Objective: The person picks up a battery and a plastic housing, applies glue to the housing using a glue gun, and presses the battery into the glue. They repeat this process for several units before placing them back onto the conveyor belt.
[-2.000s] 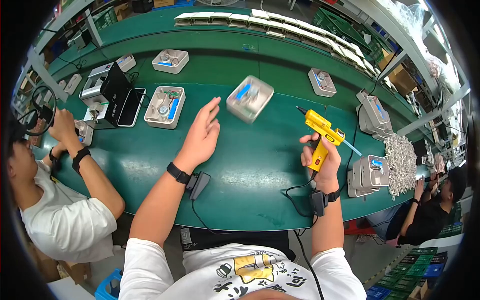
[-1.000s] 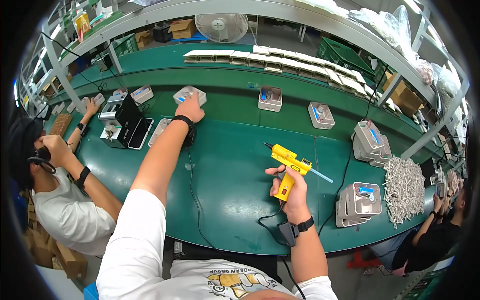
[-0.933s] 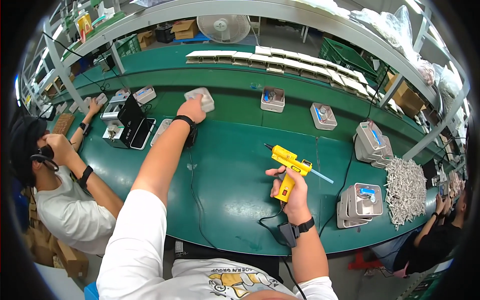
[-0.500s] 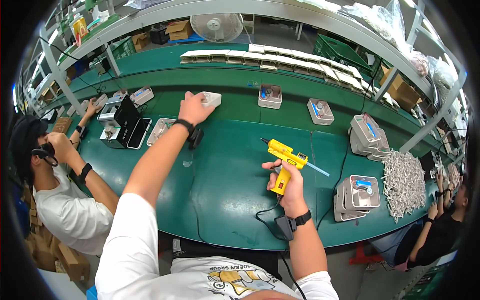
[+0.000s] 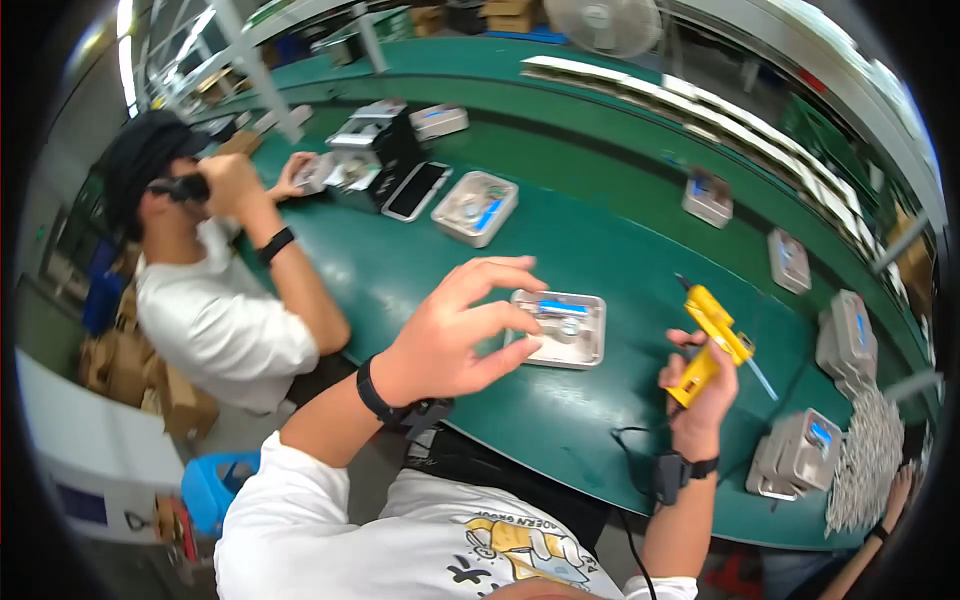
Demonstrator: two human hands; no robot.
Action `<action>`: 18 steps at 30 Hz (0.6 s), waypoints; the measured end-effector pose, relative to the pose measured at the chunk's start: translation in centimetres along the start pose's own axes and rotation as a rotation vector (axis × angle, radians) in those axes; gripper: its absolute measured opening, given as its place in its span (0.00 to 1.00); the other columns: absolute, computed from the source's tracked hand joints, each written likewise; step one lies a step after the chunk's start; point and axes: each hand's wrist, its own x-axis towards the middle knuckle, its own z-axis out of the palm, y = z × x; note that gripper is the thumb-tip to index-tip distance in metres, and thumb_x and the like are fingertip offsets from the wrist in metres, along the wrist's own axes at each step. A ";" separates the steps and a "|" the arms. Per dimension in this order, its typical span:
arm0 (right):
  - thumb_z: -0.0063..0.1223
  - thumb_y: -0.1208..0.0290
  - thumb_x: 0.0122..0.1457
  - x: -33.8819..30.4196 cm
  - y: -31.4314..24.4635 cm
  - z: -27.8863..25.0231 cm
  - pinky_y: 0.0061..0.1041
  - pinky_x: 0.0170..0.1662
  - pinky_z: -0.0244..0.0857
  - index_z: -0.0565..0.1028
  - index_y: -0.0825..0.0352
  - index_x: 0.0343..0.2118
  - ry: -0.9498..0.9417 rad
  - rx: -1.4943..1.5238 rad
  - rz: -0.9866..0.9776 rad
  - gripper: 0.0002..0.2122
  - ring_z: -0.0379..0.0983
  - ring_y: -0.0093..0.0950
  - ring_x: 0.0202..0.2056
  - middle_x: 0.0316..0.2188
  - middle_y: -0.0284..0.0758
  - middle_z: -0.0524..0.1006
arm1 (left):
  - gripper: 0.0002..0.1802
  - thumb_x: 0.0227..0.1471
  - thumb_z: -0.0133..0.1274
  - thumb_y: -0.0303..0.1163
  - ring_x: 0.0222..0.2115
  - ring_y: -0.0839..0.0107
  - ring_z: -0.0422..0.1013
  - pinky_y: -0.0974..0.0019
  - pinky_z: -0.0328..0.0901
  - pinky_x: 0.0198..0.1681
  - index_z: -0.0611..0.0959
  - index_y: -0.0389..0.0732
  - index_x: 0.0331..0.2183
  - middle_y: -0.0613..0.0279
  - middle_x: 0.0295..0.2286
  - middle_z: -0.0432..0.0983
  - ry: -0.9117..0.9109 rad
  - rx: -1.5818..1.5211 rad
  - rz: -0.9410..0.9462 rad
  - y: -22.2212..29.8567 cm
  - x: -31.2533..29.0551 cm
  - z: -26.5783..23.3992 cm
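Centre: left hand (image 5: 450,335), spread wide, overlaps a box (image 5: 575,363) best steadied by its rim; right: right hand (image 5: 708,385) grips a glue gun (image 5: 714,325).

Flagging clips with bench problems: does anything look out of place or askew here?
Two things, at the near right: the stacked open-top boxes sit askew, not squarely aligned, and small pale parts lie heaped loose on the green bench beside them, perhaps deliberately. No damage stands out, though blur hides fine detail.

fan (image 5: 603,24) — top edge | blue stool (image 5: 204,495) — lower left | cardboard box (image 5: 187,404) near stool
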 end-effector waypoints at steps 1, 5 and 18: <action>0.49 0.57 0.69 0.0 -0.1 -0.1 0.27 0.23 0.65 0.74 0.63 0.43 -0.029 0.005 0.033 0.13 0.68 0.25 0.19 0.42 0.47 0.84 | 0.11 0.52 0.67 0.25 0.53 0.43 0.77 0.48 0.72 0.55 0.85 0.40 0.39 0.49 0.47 0.80 0.108 -0.061 0.060 2.6 0.6 -2.5; 0.49 0.56 0.69 1.2 0.0 -0.5 0.26 0.23 0.65 0.74 0.63 0.44 -0.026 -0.029 -0.007 0.14 0.68 0.24 0.19 0.44 0.45 0.83 | 0.12 0.58 0.54 0.21 0.49 0.61 0.77 0.58 0.70 0.47 0.82 0.42 0.44 0.60 0.48 0.81 0.759 -0.201 0.529 10.3 1.9 -4.6; 0.48 0.57 0.71 1.4 0.1 -0.1 0.23 0.25 0.66 0.73 0.64 0.45 -0.024 -0.069 -0.029 0.14 0.69 0.22 0.19 0.47 0.43 0.83 | 0.20 0.68 0.49 0.38 0.49 0.65 0.75 0.61 0.68 0.49 0.74 0.40 0.57 0.57 0.50 0.79 0.807 -0.279 0.621 8.5 0.5 -3.4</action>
